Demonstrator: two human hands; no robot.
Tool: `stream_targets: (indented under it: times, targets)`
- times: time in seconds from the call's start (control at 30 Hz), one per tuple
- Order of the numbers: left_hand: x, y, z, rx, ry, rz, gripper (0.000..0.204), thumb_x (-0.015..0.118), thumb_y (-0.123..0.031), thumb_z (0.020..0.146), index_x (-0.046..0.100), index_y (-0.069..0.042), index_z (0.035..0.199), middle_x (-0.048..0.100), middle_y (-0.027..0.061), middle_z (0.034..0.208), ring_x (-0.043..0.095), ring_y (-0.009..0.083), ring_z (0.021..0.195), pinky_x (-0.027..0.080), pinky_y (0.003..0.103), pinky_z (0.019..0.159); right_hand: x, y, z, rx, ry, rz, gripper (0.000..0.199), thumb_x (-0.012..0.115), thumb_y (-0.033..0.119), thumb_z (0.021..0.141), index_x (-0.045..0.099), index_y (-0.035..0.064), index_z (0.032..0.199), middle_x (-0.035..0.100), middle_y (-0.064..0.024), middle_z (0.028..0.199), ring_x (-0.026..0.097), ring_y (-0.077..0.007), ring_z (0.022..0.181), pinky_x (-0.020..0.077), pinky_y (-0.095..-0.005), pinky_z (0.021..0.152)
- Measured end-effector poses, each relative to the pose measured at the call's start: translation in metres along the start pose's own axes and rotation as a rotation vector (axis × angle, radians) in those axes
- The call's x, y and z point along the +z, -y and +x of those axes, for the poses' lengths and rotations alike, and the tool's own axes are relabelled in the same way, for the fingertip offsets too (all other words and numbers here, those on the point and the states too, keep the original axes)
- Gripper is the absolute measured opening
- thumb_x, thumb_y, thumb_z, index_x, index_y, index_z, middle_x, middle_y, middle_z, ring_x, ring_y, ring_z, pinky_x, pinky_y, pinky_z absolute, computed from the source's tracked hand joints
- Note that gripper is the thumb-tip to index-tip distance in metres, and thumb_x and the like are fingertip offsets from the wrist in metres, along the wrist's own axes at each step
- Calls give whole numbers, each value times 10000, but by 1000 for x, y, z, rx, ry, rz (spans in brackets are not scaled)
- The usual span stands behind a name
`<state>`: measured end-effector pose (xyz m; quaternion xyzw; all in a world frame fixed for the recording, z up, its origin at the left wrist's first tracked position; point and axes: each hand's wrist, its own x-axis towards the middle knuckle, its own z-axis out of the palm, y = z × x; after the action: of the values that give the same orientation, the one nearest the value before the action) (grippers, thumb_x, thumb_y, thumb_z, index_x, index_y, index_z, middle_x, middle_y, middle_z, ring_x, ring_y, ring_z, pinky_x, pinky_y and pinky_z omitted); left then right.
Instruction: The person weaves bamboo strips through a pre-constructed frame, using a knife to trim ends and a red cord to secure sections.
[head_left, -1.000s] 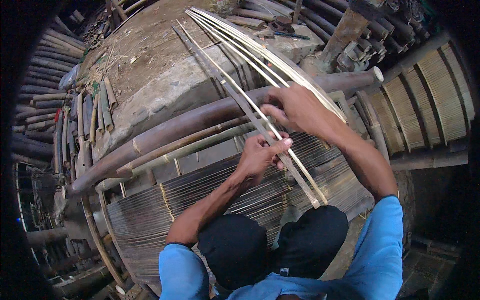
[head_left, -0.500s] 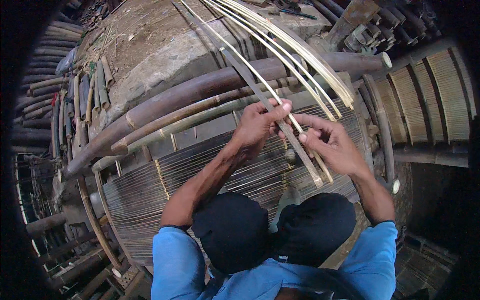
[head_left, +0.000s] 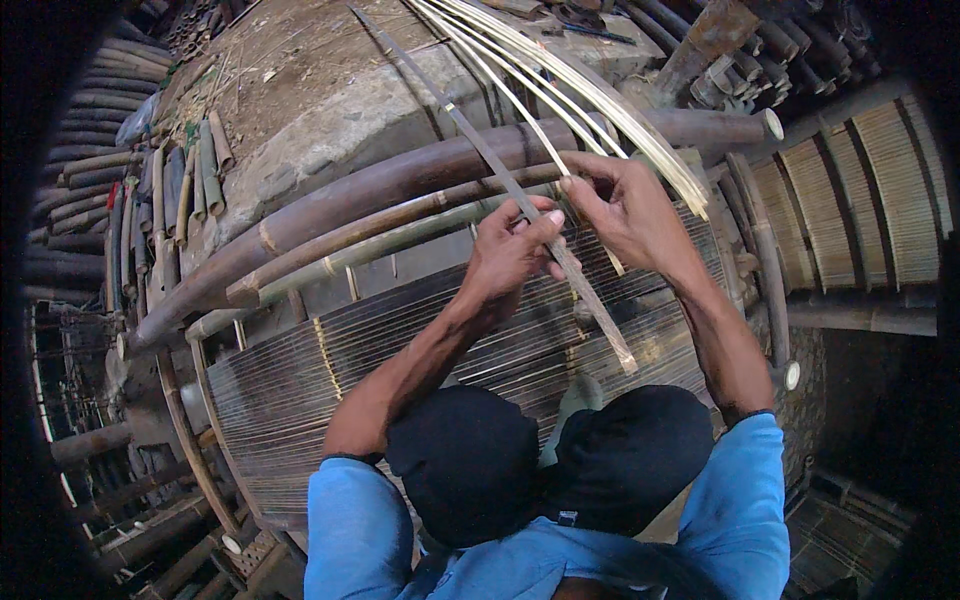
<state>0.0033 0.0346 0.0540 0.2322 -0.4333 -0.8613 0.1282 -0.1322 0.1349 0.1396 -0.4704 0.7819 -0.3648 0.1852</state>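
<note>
My left hand grips a long flat dark strip, its thumb and fingers closed around it. The strip slants from the far ground toward my right knee and has a light, worn near end. My right hand is to the right of it, pinching a thin pale bamboo strip between thumb and fingers. That pale strip runs away toward the far side, and its short near end shows below my right hand. Under both hands lies a slatted screen of thin strips with yellow bindings.
A bundle of pale bamboo strips leans across a thick dark bamboo pole ahead. Slatted panels stand at the right. Several bamboo poles are stacked at the left. My knees are close below the hands.
My right hand has moved away and upward, taking the pale strip apart from the dark one. My left hand has shifted slightly, still holding the dark strip.
</note>
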Motion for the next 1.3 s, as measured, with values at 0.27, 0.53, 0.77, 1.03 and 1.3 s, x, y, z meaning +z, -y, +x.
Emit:
stream_targets:
  times: [0.27,0.53,0.77,1.03,1.3]
  targets:
    - [-7,4,-1,3,3,9,352,711,-210,951,568,-15,1207,615,77,903,659,184,752,579,336,583,11,0,14,-87,-13,27,262,557,208,974,659,-33,978,577,-157,658,535,-195,607,462,-387,608]
    - [0,1,0,-8,7,43,394,712,-190,949,530,-15,1251,615,73,842,653,188,756,571,322,574,-3,-12,11,-138,88,-306,303,618,167,951,682,-28,1174,686,-281,883,678,-338,718,521,-408,674]
    - [3,1,1,66,-128,20,473,685,-100,951,412,-50,1334,614,83,830,637,190,719,540,342,482,1,-13,6,-286,62,-265,229,629,132,921,693,-25,1076,640,-283,783,634,-460,717,505,-484,653]
    - [1,3,2,81,-119,27,399,674,-113,962,424,-69,1269,611,92,831,624,189,701,539,340,491,-4,-21,4,-265,76,-373,147,660,122,905,690,-4,973,647,-254,746,644,-455,731,510,-511,662]
    - [2,6,12,123,-77,50,389,674,-141,971,419,-51,1250,634,107,825,611,170,624,522,305,475,-7,-13,14,-103,-35,-966,199,703,249,863,742,80,765,713,-186,764,729,-317,713,546,-432,586]
